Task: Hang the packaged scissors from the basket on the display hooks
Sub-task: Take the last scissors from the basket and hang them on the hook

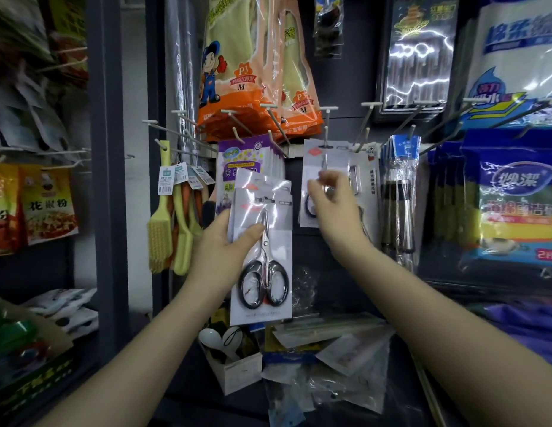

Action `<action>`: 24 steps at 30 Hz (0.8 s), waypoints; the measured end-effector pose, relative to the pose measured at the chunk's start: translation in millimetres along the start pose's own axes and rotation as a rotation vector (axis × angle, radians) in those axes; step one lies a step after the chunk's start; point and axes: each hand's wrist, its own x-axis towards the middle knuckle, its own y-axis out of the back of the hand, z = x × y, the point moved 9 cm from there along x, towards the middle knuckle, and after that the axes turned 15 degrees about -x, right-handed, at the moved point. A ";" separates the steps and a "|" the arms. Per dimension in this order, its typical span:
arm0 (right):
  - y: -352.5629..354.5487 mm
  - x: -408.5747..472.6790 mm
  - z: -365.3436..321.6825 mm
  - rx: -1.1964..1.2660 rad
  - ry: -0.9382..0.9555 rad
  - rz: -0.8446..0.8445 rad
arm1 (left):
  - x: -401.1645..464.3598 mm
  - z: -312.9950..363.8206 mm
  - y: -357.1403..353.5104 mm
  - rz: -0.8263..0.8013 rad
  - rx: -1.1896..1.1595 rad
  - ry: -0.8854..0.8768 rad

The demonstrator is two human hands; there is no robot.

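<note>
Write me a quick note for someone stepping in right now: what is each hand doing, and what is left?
Left hand: holding a small stack of packaged scissors, upright, in front of the display.
Right hand: fingers at a scissors pack on the hook; grip unclear through blur.
Done: at least that one pack is on the hook.
Left: hang the held packs. The basket is not in view.

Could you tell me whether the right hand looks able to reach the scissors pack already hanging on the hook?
Probably yes: the right hand is already raised in front of the hung scissors pack, fingers at its face, with nothing between them.
</note>
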 end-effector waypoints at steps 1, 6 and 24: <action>-9.7 -15.7 4.4 0.136 -0.049 -0.089 | -0.7 -0.3 -1.6 0.002 -0.009 0.000; -34.3 -45.4 18.7 0.324 -0.203 -0.294 | -7.1 1.3 -11.5 0.009 -0.079 -0.004; 40.6 65.4 -15.7 0.053 -0.100 0.069 | 1.5 27.6 13.2 0.037 0.040 -0.138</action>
